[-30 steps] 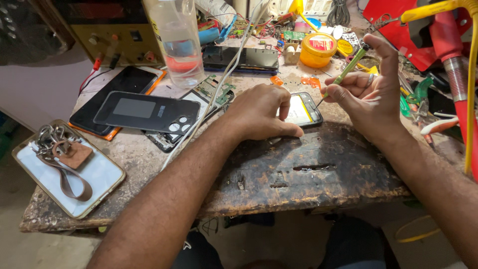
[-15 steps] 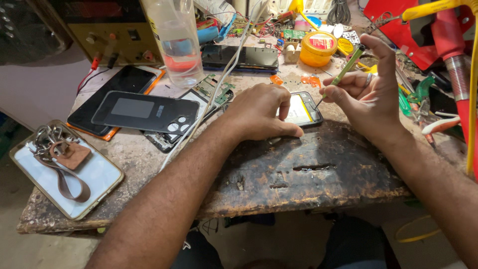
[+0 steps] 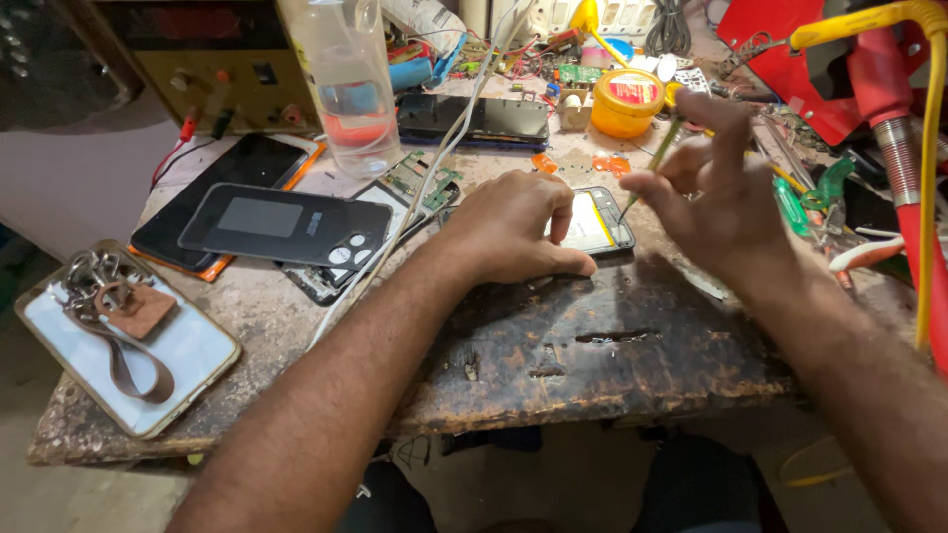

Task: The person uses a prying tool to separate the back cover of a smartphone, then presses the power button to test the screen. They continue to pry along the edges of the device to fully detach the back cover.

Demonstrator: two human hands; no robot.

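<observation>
Head view | left hand (image 3: 513, 229) fingers curled, pressing small opened phone (image 3: 599, 219) | right hand (image 3: 716, 197) fingers pinching thin green tool (image 3: 654, 163)

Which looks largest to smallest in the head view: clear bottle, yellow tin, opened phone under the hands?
1. clear bottle
2. opened phone, partly hidden by the left hand
3. yellow tin, though farther away

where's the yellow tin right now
In the head view the round yellow tin sits at the far right-centre of the workbench, beyond the opened phone, just above the right hand.
</observation>
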